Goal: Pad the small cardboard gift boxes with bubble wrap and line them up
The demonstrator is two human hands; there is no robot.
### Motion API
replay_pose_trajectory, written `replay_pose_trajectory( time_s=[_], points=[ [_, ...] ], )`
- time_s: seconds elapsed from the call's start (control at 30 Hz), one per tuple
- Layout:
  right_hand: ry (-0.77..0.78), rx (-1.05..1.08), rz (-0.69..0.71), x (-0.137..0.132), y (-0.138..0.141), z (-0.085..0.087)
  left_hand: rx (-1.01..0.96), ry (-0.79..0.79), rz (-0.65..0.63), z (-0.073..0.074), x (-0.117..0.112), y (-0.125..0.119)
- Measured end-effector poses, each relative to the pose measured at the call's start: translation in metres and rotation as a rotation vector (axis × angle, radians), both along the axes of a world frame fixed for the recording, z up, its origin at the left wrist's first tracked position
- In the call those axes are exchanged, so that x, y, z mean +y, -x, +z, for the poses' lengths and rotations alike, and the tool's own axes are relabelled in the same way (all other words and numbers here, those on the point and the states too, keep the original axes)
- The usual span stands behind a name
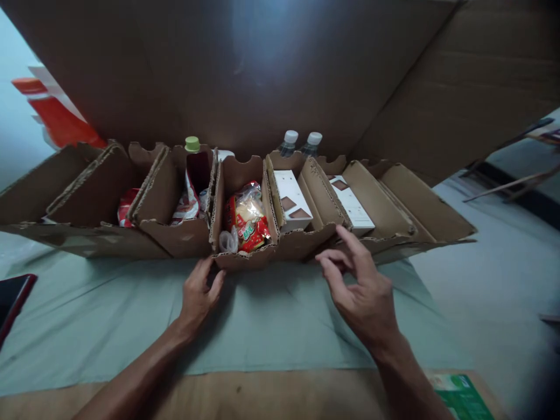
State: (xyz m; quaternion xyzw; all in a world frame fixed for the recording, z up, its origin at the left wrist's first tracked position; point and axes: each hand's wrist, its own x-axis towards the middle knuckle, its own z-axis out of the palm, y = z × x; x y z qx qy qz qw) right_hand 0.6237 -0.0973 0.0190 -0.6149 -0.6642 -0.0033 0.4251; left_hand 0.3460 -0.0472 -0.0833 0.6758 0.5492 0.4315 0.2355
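A long cardboard organiser (pixel 245 256) with several slanted compartments stands on a pale green cloth (pixel 131 315). My left hand (pixel 198 294) rests on the cloth with fingers apart, touching the organiser's front edge below the middle compartment. That compartment holds a red and yellow snack packet (pixel 247 219). My right hand (pixel 359 289) hovers open with loosely curled fingers, just in front of the compartments with white boxes (pixel 292 201) (pixel 352 204). Neither hand holds anything.
Red and white packets (pixel 186 204) fill the left compartments. A green-capped bottle (pixel 192 144) and two white-capped bottles (pixel 301 140) stand behind. A large cardboard sheet (pixel 271 70) rises at the back. A dark tablet (pixel 13 297) lies left, a green booklet (pixel 461 396) at bottom right.
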Motion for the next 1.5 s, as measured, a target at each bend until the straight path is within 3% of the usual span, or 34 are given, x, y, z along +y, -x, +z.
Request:
replay_pose_trajectory(
  time_s=[0.13,0.27,0.43,0.73,0.87,0.97,1.1,1.27,1.37,1.5],
  points=[
    [0.051,-0.236,0.100,0.029,-0.008,0.017,0.087,0.001,0.001,-0.002,0.000,0.009],
    [0.004,-0.348,0.145,0.019,-0.007,0.013,0.140,0.030,0.024,-0.003,0.001,0.012],
    [-0.047,-0.336,0.126,0.001,-0.004,0.006,0.172,-0.030,0.002,0.000,0.005,0.010],
    [-0.029,-0.288,0.099,0.013,-0.004,-0.004,0.172,0.070,0.014,-0.003,0.021,0.001],
    [0.007,-0.221,0.110,0.001,0.000,-0.006,0.106,0.101,-0.097,-0.004,0.013,0.000],
    [-0.047,-0.233,0.168,-0.007,0.010,0.006,0.056,0.050,-0.236,-0.001,-0.008,0.012],
    [-0.139,-0.329,0.356,0.003,0.048,0.043,0.030,-0.025,-0.327,0.004,-0.052,0.038],
    [-0.204,-0.658,0.450,0.056,0.135,0.076,-0.022,0.061,-0.275,0.005,-0.101,0.063],
    [-0.063,-0.868,0.415,0.091,0.177,0.079,-0.069,0.078,-0.198,0.007,-0.117,0.079],
    [0.170,-1.018,0.405,0.115,0.198,0.079,-0.113,0.074,-0.102,0.009,-0.129,0.108]
  ],
)
